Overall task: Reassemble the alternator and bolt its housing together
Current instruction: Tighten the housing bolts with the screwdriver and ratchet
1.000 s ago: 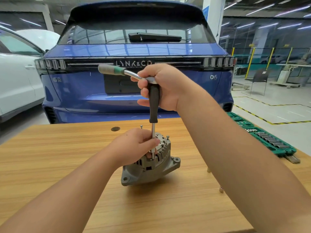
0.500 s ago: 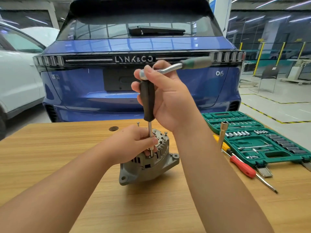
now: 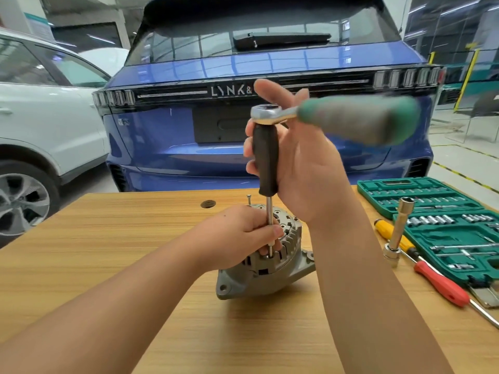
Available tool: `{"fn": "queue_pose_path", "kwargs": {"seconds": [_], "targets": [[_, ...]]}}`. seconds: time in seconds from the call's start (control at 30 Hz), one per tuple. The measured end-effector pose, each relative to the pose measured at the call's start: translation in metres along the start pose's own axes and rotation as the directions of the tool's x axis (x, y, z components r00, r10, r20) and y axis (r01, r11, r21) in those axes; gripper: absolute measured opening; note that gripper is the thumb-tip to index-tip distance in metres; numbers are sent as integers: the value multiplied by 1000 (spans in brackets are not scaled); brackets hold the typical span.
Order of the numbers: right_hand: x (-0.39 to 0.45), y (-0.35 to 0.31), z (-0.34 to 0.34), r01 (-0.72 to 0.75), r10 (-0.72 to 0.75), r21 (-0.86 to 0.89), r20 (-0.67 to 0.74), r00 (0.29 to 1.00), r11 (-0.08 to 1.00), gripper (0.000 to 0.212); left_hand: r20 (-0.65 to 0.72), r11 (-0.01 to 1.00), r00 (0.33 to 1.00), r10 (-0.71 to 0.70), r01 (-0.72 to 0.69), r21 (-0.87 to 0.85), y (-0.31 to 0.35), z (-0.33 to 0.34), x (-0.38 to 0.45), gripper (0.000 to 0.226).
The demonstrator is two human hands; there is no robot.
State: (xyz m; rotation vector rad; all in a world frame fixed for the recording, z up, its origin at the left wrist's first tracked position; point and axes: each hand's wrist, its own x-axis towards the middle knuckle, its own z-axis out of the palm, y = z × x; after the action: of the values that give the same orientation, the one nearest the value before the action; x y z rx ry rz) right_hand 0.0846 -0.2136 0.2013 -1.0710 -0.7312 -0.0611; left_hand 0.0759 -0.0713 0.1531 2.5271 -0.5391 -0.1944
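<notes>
On the wooden table (image 3: 81,265), near its middle, the alternator (image 3: 270,268) stands with its finned end housing upward and a mounting lug toward the camera. The left hand (image 3: 237,236) rests on the housing top, its fingers pinching the thin steel shaft of the extension driver (image 3: 266,160) just above the bolt seat, evidently to keep the tip centred on the fastener. The right hand (image 3: 299,168) has its fingers clenched round the driver's black grip, holding it upright. A ratchet (image 3: 337,117) sits on the driver's top end, its green handle pointing right (blurred, so likely swinging). A housing bolt (image 3: 248,198) stands proud at the far rim, judged not yet run down; the bolting step therefore appears part-done. At the right lie the green socket case (image 3: 421,195), a long socket (image 3: 399,230) propped upright, and a red-handled screwdriver (image 3: 442,284) and a yellow-handled screwdriver (image 3: 391,233), all within reach. Risk noted: the tip slipping off if the shaft tilts.
</notes>
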Motion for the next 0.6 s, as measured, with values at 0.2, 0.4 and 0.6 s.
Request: {"fn": "queue_pose_path", "kwargs": {"seconds": [0.2,0.4,0.6], "targets": [[-13,-1,17,224,-441,-605,-236,866,764,30,24,996,998,52,-54,76,5,1,-5,31],[-13,-8,20,156,-230,-252,-297,927,955,14,32,996,998,46,-48,78,5,2,-4,35],[-11,-14,14,-89,109,155,-127,986,984,39,5,998,998,56,-57,27,-3,1,-2,30]]}}
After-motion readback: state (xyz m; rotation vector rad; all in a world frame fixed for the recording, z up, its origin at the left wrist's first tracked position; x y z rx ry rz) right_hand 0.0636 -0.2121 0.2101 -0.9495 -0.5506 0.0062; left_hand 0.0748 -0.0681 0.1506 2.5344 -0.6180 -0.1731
